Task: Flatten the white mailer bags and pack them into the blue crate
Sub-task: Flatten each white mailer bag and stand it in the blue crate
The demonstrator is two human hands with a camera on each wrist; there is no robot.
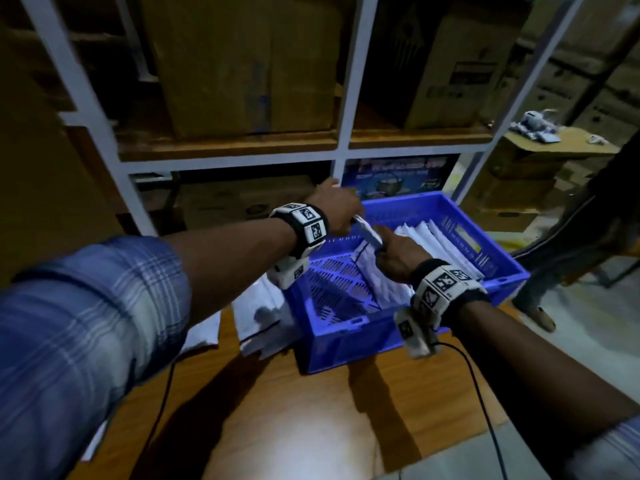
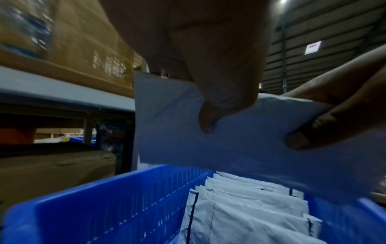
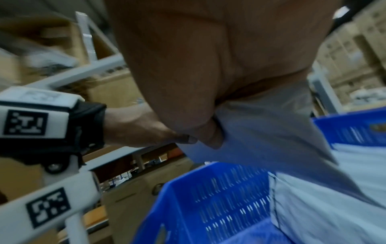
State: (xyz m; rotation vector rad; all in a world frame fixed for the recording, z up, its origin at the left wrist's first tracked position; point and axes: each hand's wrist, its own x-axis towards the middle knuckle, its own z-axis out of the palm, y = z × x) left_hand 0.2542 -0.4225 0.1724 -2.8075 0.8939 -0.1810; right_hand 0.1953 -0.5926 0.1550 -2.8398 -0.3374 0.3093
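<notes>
The blue crate (image 1: 346, 344) stands on a wooden table (image 1: 311, 410). Several white mailer bags (image 1: 440, 244) stand on edge in a row along its right side. Over the crate's middle both hands hold one flat white mailer (image 1: 369, 233) upright. My left hand (image 1: 349, 220) pinches its far top edge and my right hand (image 1: 381, 244) grips the near end. In the left wrist view the left thumb (image 2: 208, 118) presses on the mailer (image 2: 240, 140) above the packed bags (image 2: 250, 206). The right wrist view shows the right hand (image 3: 208, 132) curled on the mailer (image 3: 261, 132) over the crate (image 3: 219, 198).
More loose white mailers (image 1: 263, 317) lie on the table just left of the crate. A white metal rack (image 1: 346, 133) with cardboard boxes (image 1: 242, 64) rises right behind it. Black cables (image 1: 478, 382) run across the table. Stacked cartons (image 1: 519, 174) stand at the right.
</notes>
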